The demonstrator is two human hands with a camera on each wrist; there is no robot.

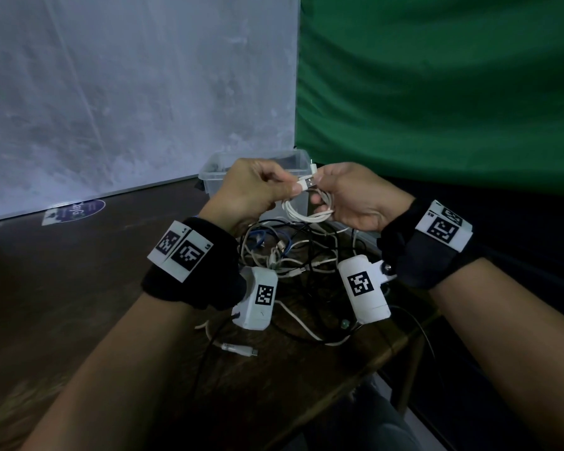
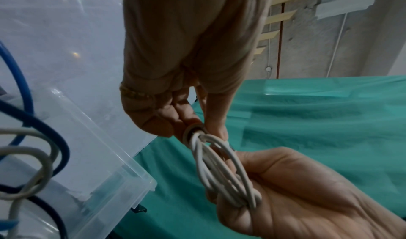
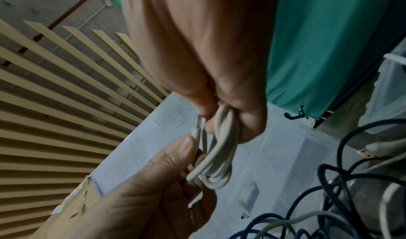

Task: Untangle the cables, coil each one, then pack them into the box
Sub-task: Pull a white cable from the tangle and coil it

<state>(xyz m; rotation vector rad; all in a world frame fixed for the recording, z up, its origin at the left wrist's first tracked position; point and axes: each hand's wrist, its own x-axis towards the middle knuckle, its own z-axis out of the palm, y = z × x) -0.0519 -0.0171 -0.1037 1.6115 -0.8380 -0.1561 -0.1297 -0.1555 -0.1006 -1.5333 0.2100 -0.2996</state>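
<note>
A white USB cable [image 1: 306,214] is wound into a small coil and held up between both hands, in front of the clear plastic box [image 1: 220,172]. My right hand [image 1: 321,198] grips the coil's loops [image 3: 220,157] in its curled fingers. My left hand [image 1: 292,189] pinches the cable's USB plug end [image 1: 307,183] between thumb and fingers, right against the coil [image 2: 224,171]. Below the hands a tangle of black, white and blue cables [image 1: 290,252] lies on the brown table [image 1: 79,288].
A loose white plug end [image 1: 238,348] and cable strands trail toward the table's near edge. A grey backdrop board stands at the left and a green cloth [image 1: 437,92] hangs at the right. The table's right edge [image 1: 401,346] is close to my right wrist.
</note>
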